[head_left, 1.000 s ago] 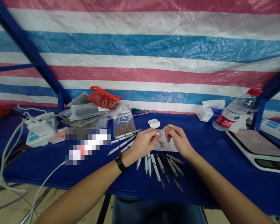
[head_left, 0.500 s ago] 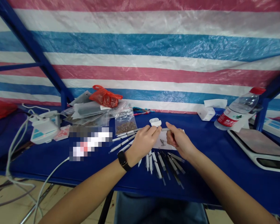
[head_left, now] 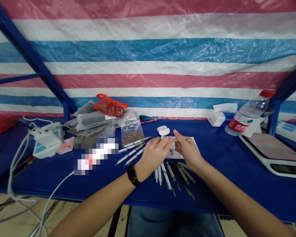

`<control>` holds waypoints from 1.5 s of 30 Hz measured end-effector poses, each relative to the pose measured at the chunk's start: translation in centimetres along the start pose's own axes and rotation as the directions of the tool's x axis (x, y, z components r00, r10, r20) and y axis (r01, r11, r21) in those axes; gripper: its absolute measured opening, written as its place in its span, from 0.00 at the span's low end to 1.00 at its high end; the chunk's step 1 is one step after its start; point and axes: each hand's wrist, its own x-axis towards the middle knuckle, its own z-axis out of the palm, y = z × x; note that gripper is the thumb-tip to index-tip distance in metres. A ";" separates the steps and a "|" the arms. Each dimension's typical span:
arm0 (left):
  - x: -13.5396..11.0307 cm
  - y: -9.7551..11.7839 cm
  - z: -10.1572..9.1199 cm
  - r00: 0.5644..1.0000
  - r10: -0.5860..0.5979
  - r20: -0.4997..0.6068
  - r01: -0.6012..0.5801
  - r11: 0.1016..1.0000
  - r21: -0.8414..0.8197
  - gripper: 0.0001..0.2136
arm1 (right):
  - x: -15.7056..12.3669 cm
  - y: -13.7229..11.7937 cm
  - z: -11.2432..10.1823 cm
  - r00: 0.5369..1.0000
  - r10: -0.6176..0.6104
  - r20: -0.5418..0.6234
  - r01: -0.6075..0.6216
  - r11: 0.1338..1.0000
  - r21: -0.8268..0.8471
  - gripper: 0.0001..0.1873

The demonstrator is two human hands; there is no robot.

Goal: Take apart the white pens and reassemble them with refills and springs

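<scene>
At the middle of the blue counter [head_left: 212,158], our left hand [head_left: 154,154] closes on a slim white pen [head_left: 180,139] with a metal tip, while our right hand [head_left: 188,153] has just opened beside that tip, above a white paper sheet [head_left: 193,144].

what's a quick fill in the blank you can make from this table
The left hand wears a black ____ on its wrist.
The plastic bottle has a ____ cap.
The scale sits to the ____ of the hands.
A white sheet of ____ lies under the right hand.

watch, red, right, paper
</scene>
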 end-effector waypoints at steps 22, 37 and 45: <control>0.1 0.1 -0.6 0.997 -0.024 -0.071 0.012 0.987 -0.160 0.21 | 0.2 -0.5 0.3 0.976 0.182 -0.121 -0.190 0.980 -0.062 0.39; -5.7 -4.5 -4.4 0.862 -0.454 0.226 0.455 0.889 0.051 0.15 | -0.2 0.3 -2.1 0.599 -0.797 0.079 0.563 0.350 -0.749 0.24; -5.6 -2.4 -4.9 0.811 -0.575 0.105 0.579 0.815 -0.010 0.11 | -0.4 -0.6 -2.4 0.547 -0.809 0.215 0.586 0.187 -0.788 0.24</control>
